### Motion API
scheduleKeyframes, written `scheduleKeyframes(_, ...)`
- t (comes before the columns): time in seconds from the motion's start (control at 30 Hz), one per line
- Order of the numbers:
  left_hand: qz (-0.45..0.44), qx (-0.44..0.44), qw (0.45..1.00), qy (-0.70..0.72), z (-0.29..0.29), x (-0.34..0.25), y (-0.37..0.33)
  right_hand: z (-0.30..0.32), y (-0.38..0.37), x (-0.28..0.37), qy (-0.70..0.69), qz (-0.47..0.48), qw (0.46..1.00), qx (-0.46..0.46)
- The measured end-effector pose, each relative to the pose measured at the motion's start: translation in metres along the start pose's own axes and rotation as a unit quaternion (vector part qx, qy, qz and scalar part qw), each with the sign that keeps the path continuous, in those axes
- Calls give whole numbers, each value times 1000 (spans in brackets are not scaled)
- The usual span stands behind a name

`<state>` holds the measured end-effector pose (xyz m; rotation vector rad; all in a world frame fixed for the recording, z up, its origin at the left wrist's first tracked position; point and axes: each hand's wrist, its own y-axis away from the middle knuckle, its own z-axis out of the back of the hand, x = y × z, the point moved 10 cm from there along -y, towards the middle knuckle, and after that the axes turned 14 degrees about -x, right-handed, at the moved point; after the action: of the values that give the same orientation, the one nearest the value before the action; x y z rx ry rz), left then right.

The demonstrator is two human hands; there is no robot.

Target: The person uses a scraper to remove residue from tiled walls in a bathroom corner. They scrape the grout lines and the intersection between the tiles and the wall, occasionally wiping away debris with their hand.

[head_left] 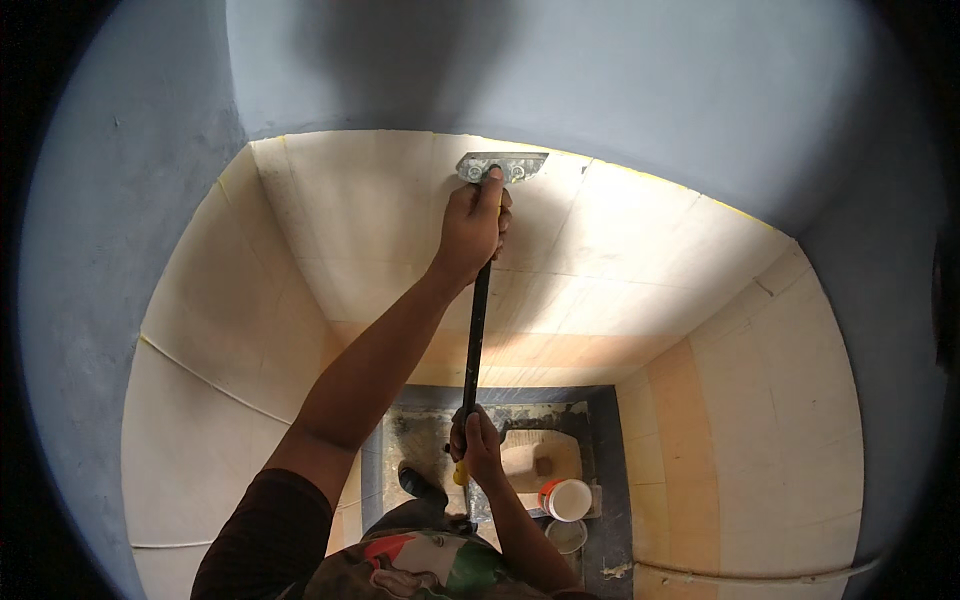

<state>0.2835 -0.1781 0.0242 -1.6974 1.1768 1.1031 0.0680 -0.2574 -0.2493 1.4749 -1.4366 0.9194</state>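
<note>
A long-handled scraper with a wide metal blade reaches up the cream tiled wall. Its blade lies at the top of the tiles, just below a thin yellow strip and the grey upper wall. My left hand is closed round the tool close under the blade, thumb up against the blade's mount. Lower down, my right hand grips the black handle near its yellow end. Whether the blade's edge touches the wall, I cannot tell.
On the floor to the lower right stand a white bucket with a red side and a pale tub. A beige floor fixture lies behind them. My shoe is on the left. A thin pipe runs along the right wall.
</note>
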Motion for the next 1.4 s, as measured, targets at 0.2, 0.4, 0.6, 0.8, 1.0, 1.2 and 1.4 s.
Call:
scheduleKeyframes(0.2, -5, -29, 999, -25, -1, -2, 3, 1, 4, -13, 91, 42, 990, -97)
scheduleKeyframes(0.4, -19, -16, 999, -30, -8, -21, -4, -13, 2, -3, 120, 71, 985, -104)
scheduleKeyframes(0.6, -9, -17, 1000, -14, -5, -9, -1, 1, 7, -2, 197, 37, 970, -136)
scheduleKeyframes(0.8, 2, -16, 1000, -26, 0, -11, -4, -20, 10, -2, 174, 104, 970, -132)
scheduleKeyframes(1.0, 8, -7, 999, -50, 4, -20, -8, -48, 19, 11, 131, 73, 980, -129)
scheduleKeyframes(1.2, 29, -4, 998, -51, 8, -21, -1, -54, 30, 13, 127, 54, 982, -126)
scheduleKeyframes(1.4, 18, -8, 998, -52, 11, -19, -4, -51, 29, 17, 144, 58, 979, -135)
